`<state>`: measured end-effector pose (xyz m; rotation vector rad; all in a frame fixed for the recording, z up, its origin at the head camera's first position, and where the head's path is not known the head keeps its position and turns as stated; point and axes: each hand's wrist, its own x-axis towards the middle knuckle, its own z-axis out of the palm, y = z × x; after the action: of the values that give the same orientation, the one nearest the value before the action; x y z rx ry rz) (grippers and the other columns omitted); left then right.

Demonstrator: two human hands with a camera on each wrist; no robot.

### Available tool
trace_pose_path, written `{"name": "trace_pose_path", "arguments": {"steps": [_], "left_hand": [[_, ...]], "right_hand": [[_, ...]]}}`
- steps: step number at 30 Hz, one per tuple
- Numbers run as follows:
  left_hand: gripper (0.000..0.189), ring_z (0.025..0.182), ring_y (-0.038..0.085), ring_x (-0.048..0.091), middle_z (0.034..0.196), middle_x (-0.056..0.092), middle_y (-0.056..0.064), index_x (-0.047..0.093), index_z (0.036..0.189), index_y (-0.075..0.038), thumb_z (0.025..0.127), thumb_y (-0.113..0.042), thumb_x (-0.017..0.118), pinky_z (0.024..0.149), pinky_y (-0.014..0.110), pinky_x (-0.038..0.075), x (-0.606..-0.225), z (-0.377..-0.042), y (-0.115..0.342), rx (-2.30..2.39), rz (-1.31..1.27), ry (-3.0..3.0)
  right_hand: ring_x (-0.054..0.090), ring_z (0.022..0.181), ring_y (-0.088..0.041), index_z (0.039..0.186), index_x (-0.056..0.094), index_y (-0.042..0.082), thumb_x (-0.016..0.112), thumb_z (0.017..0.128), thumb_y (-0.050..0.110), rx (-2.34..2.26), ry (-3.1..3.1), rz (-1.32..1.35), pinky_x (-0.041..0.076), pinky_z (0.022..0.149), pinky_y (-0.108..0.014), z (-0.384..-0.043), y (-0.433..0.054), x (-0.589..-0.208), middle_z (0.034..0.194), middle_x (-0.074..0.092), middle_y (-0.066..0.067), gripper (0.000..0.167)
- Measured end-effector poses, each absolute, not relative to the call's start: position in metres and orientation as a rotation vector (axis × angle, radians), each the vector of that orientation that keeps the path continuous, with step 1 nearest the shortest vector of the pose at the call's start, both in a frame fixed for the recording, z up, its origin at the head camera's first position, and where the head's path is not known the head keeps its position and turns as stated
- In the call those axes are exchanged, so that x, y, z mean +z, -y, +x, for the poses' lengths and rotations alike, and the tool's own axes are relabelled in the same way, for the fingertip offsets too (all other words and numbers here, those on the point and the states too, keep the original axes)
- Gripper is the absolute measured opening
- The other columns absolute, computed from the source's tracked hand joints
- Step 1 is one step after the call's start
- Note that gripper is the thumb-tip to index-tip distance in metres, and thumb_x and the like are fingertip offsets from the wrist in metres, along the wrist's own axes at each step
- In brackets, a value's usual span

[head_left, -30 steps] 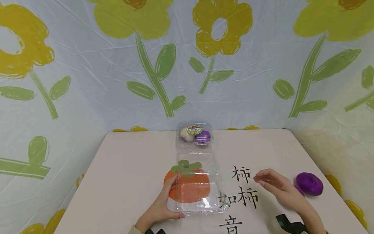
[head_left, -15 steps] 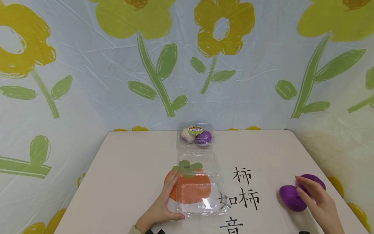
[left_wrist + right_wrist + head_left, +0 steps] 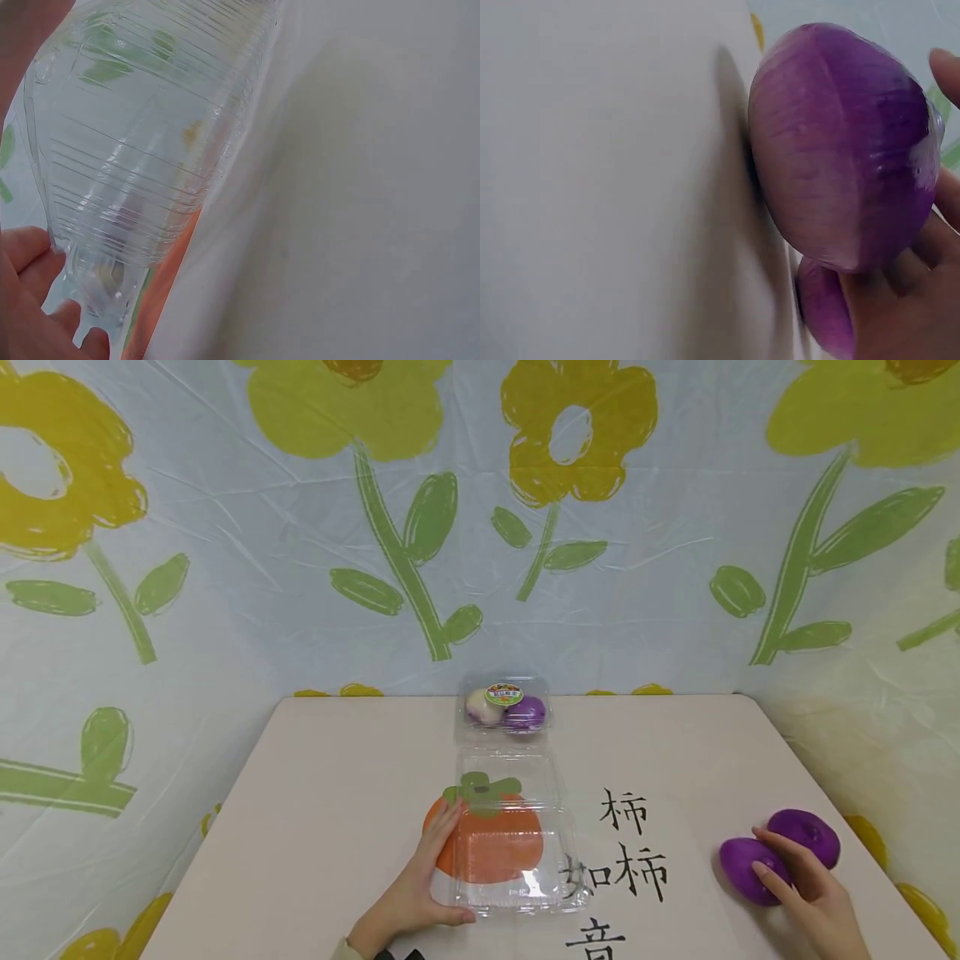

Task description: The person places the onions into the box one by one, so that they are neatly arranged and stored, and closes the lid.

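Observation:
An opened clear plastic clamshell box lies over the persimmon print near the table's middle. My left hand holds its left side, thumb at the near corner and fingertips at the rim. In the left wrist view, a fingertip touches the clear edge. On the right lie two purple onions. My right hand spreads round the left onion. In the right wrist view, this onion fills the middle, its ridged skin fading to pale; one fingertip stands a little off it. The other onion sits just behind.
A closed clear box with a label stands at the table's back edge, holding a whitish and a purple piece. Black characters are printed on the pale table mat. Flower-printed cloth walls the table at the back and sides.
My right hand has moved right, away from beside the characters, to the onions, then in closer round the left onion. My left hand has stayed on the clamshell box.

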<state>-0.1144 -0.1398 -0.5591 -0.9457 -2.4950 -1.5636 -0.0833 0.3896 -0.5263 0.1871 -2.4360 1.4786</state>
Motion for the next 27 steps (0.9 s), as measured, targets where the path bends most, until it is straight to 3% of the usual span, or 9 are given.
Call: {"name": "trace_pose_path", "arguments": {"steps": [5,9,13,19,27], "left_hand": [[0.125,0.149,0.042,0.004,0.165,0.012,0.014,0.016,0.158,-0.005,0.068,-0.052,0.087,0.112,0.06,0.021,-0.56,-0.115,0.139,-1.551,-0.962,2.476],[0.123,0.149,0.042,0.005,0.164,0.013,0.017,0.016,0.158,-0.005,0.068,-0.052,0.087,0.114,0.055,0.02,-0.559,-0.115,0.139,-1.542,-0.971,2.465],[0.123,0.149,0.043,0.005,0.164,0.014,0.017,0.017,0.158,-0.005,0.068,-0.049,0.088,0.115,0.053,0.019,-0.558,-0.114,0.14,-1.546,-0.973,2.453],[0.124,0.149,0.042,0.005,0.164,0.014,0.017,0.017,0.158,-0.006,0.067,-0.048,0.089,0.115,0.052,0.019,-0.558,-0.114,0.14,-1.561,-0.97,2.451],[0.125,0.149,0.042,0.006,0.164,0.014,0.017,0.016,0.158,-0.006,0.067,-0.053,0.088,0.115,0.054,0.021,-0.558,-0.115,0.14,-1.554,-0.976,2.46]], "right_hand": [[0.032,0.133,0.015,0.148,0.041,0.0,0.063,0.092,-0.007,1.536,2.518,0.148,0.034,0.093,-0.002,-0.08,-0.391,-0.533,0.142,0.052,0.02,0.06],[0.03,0.125,0.021,0.154,0.033,0.01,0.069,0.09,-0.001,1.467,2.616,0.093,0.032,0.087,-0.001,-0.076,-0.39,-0.536,0.141,0.044,0.033,0.074],[0.03,0.124,0.021,0.155,0.031,0.011,0.074,0.085,-0.003,1.44,2.625,0.111,0.031,0.086,-0.001,-0.076,-0.39,-0.538,0.14,0.042,0.035,0.083],[0.032,0.123,0.019,0.154,0.032,0.01,0.074,0.082,-0.008,1.453,2.595,0.131,0.031,0.085,-0.002,-0.077,-0.389,-0.539,0.137,0.044,0.036,0.085],[0.032,0.107,0.022,0.154,0.034,0.018,0.078,0.085,0.008,1.315,2.739,0.048,0.031,0.078,0.0,-0.082,-0.393,-0.532,0.133,0.03,0.04,0.082]]}}
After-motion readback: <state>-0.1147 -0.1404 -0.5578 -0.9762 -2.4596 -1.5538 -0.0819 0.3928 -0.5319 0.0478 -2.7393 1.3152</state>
